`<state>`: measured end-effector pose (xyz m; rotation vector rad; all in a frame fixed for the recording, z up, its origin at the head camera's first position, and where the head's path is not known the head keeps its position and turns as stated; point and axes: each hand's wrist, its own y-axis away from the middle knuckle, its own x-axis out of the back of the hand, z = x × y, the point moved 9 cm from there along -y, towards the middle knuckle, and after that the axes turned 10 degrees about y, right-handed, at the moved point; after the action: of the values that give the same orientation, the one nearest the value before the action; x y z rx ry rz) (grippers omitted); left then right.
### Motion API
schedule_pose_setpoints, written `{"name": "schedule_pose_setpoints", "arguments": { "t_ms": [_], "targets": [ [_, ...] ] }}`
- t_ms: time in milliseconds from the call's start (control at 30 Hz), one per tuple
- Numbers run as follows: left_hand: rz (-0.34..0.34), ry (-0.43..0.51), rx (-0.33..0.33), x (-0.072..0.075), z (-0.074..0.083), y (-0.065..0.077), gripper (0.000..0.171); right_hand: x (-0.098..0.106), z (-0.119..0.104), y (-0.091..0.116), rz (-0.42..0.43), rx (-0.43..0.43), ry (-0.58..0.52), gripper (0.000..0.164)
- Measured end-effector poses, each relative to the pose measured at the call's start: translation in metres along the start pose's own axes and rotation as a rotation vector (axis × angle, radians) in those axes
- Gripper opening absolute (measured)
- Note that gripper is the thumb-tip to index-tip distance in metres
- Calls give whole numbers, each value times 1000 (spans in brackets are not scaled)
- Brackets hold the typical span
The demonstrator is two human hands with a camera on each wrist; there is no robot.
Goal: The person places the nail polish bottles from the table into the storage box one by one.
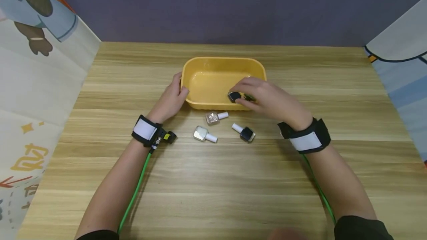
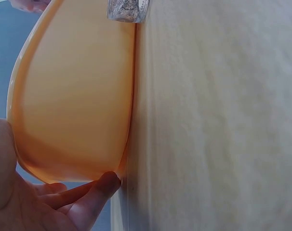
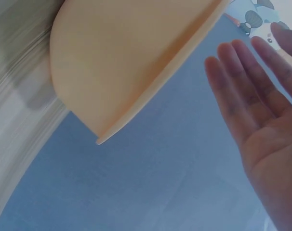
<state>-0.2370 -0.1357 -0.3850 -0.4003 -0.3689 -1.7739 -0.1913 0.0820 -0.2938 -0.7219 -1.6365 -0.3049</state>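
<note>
My left hand (image 1: 170, 99) grips the left end of a yellow plastic tub (image 1: 217, 106), thumb at its front corner and fingers along the side. Over the tub's right part hovers my right hand (image 1: 263, 93), its fingers apart and fairly straight in the right wrist view. Below its fingertips, inside the front wall, shows a dark nail polish bottle (image 1: 234, 96); something dark and yellowish beside it is partly hidden by the hand. In front of the tub lie a glitter nail polish bottle (image 1: 212, 118), a pearly white one (image 1: 201, 133) and a black one (image 1: 247, 134), all with white caps.
The tub stands on a wood-grain table (image 1: 213, 188) with a dark blue-grey panel (image 1: 233, 6) behind it. Printed white sheets border both sides. Each wrist wears a strapped band (image 1: 308, 140), and green cables (image 1: 135, 193) run back along the forearms.
</note>
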Motion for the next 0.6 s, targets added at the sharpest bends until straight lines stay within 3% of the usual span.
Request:
{"name": "schedule_pose_setpoints", "arguments": {
  "t_ms": [600],
  "targets": [
    [3,10,-9,-1,2,0,59,-8,-26,0,34,139,41,30]
  ]
}}
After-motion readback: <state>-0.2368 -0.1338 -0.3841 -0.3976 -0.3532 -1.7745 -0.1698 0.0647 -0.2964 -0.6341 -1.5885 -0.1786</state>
